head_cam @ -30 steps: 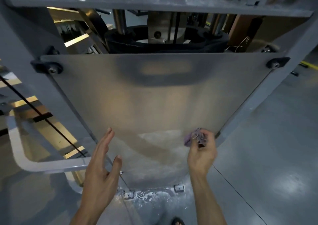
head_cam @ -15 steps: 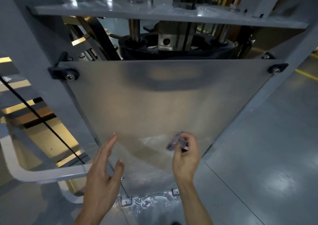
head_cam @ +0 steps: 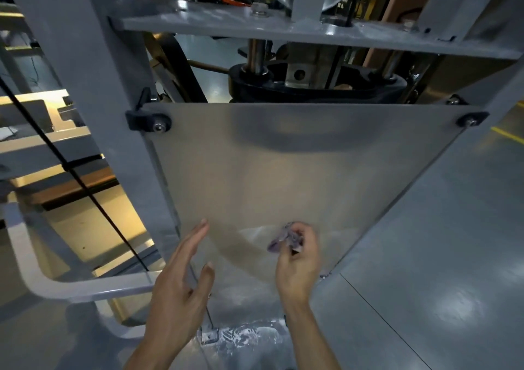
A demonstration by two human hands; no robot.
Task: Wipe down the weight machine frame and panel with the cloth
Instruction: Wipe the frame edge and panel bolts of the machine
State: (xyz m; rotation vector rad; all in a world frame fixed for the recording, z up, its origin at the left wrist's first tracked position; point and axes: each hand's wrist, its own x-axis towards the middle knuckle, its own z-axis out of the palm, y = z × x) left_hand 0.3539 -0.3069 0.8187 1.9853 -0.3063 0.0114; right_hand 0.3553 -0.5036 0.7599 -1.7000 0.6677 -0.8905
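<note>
A frosted translucent panel [head_cam: 297, 171] is bolted to the grey weight machine frame [head_cam: 93, 86] and fills the middle of the view. My right hand [head_cam: 297, 265] grips a small bunched purple cloth [head_cam: 283, 238] and holds it against the lower part of the panel. My left hand [head_cam: 181, 282] hovers with straight fingers by the panel's lower left edge, holding nothing. A black weight stack [head_cam: 312, 82] shows above the panel's top edge.
A grey crossbar [head_cam: 283, 29] runs across the top. A black cable [head_cam: 71, 171] slants down the left side past a pale curved tube [head_cam: 42, 282]. Shiny grey floor [head_cam: 439, 256] spreads to the right, with a yellow line [head_cam: 507, 136] far right.
My right hand has slid the cloth leftward across the lower panel. The view has shifted left and tilted upward, showing more of the crossbar. My left hand stays open beside the panel.
</note>
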